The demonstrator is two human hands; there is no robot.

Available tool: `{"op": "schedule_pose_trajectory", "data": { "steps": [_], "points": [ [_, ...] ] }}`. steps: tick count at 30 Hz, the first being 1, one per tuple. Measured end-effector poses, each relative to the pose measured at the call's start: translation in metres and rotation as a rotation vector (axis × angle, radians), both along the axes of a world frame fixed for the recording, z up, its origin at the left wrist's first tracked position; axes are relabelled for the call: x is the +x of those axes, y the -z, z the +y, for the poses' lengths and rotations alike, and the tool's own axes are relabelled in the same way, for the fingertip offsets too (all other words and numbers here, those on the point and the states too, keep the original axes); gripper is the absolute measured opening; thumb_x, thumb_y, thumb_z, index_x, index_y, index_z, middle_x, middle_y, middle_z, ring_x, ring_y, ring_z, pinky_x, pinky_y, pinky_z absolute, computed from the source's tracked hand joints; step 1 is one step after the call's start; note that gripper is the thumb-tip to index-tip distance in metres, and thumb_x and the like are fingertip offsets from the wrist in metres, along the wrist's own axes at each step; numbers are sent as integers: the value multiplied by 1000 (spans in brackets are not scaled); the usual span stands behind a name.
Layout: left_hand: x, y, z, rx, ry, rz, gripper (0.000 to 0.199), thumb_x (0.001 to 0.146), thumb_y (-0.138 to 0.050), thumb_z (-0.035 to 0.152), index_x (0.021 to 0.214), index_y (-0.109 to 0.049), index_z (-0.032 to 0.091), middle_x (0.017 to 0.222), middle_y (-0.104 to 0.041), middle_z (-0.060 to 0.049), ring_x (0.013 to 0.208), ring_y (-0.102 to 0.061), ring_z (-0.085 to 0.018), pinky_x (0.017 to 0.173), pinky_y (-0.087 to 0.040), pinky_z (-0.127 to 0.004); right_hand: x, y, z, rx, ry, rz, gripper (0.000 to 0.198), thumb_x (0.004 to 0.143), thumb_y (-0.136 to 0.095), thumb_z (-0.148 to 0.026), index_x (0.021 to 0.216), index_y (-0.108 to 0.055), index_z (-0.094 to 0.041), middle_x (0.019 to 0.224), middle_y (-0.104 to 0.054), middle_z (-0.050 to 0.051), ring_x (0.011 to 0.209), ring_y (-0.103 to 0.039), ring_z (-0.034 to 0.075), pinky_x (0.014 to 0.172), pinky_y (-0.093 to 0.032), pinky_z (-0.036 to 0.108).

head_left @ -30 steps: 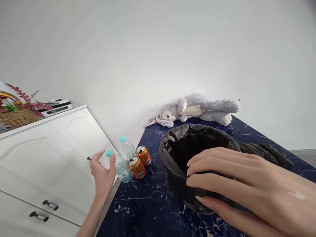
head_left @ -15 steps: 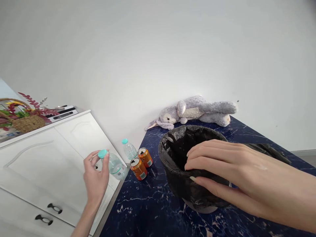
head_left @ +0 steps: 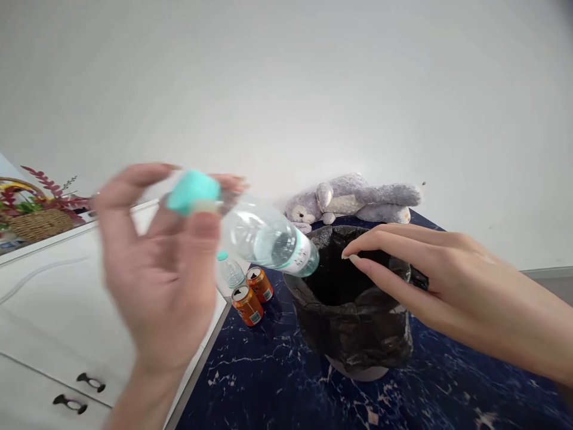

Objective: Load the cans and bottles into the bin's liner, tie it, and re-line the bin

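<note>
My left hand [head_left: 156,269], blurred by motion, is raised at the left and closed around the neck of a clear plastic bottle [head_left: 273,239] with a turquoise cap [head_left: 194,191]. The bottle slants down to the right, its base overlapping the left rim of a bin lined with a black bag [head_left: 353,322]. Over the bin's right side reaches my right hand [head_left: 416,269], fingers stretched and thumb tip close to the index tip. Nothing shows between them; the other fingers are mostly hidden. Two orange cans [head_left: 248,306] stand left of the bin, beside another capped bottle [head_left: 231,272].
A grey plush rabbit [head_left: 349,200] lies against the wall behind the bin. Dark blue marbled tabletop [head_left: 268,382] carries these things. At the left stands a white cabinet [head_left: 40,310] with a flower basket [head_left: 42,224] on top.
My left hand has brought the bottle up and rightward from beside the cabinet to the bin's left rim. My right hand has turned, its thumb and index tips now closer together.
</note>
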State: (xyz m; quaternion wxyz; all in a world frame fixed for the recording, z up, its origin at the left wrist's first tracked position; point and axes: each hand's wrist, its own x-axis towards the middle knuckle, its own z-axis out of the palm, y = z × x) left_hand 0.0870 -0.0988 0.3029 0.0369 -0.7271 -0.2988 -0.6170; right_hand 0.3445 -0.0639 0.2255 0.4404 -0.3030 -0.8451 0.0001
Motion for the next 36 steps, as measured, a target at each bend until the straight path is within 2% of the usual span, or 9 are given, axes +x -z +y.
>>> {"op": "schedule_pose_trajectory", "data": {
  "steps": [3,6,12,15,19,23,26,32,36],
  "points": [
    [14,12,14,-197,93,58,32,103,-72,32,128,-54,28,112,-80,-4,118,-76,-24,110,-61,-48,2,-1,3,-18,2,-14,26,113,-48,-37,120,-71,-26,117,-78,4,102,-75,26,84,-57,41],
    [16,24,23,-417,107,116,31,105,-67,34,130,-51,28,116,-80,-6,123,-75,-26,105,-63,-44,4,-2,5,-37,8,-37,26,112,-48,-37,117,-72,-27,114,-79,3,98,-75,25,82,-57,41],
    [1,33,23,-641,-27,523,36,103,-67,43,137,-61,34,133,-75,-6,129,-70,-30,106,-61,-46,4,-2,5,-61,1,-80,27,113,-47,-40,115,-72,-28,115,-78,3,97,-73,25,80,-55,39],
    [-7,33,19,-617,-106,556,37,102,-66,45,137,-63,36,135,-74,-5,129,-70,-31,103,-62,-45,1,0,6,-73,-18,-110,30,114,-45,-40,115,-71,-27,116,-77,4,98,-73,25,80,-55,40],
    [-26,37,18,-517,-308,415,27,103,-63,50,122,-71,33,132,-74,-4,121,-72,-30,97,-62,-43,-1,2,6,-85,-40,-121,31,114,-44,-42,118,-71,-28,119,-77,4,101,-73,25,80,-56,40],
    [-67,49,34,-288,-553,312,23,102,-62,46,115,-70,28,124,-76,-4,123,-69,-27,111,-52,-45,-4,4,6,-96,-48,-121,31,114,-43,-42,118,-71,-29,120,-77,3,104,-73,25,85,-57,41],
    [-108,61,53,-213,-707,368,29,101,-60,46,118,-67,24,131,-73,-8,131,-64,-30,118,-45,-49,-6,7,6,-98,-55,-133,31,113,-44,-42,119,-71,-30,121,-77,3,108,-73,26,88,-58,43],
    [-171,92,84,-512,-836,431,62,99,-48,64,136,-59,16,143,-67,-20,140,-57,-39,120,-41,-58,-7,7,5,-92,-59,-136,33,113,-43,-43,118,-73,-29,122,-77,5,107,-74,27,87,-60,43],
    [-186,112,90,-581,-819,448,63,99,-45,64,136,-59,15,141,-68,-20,133,-63,-39,115,-47,-58,-7,5,5,-104,-59,-139,32,113,-44,-41,117,-74,-28,121,-77,6,107,-75,28,87,-61,43]
  ]
}}
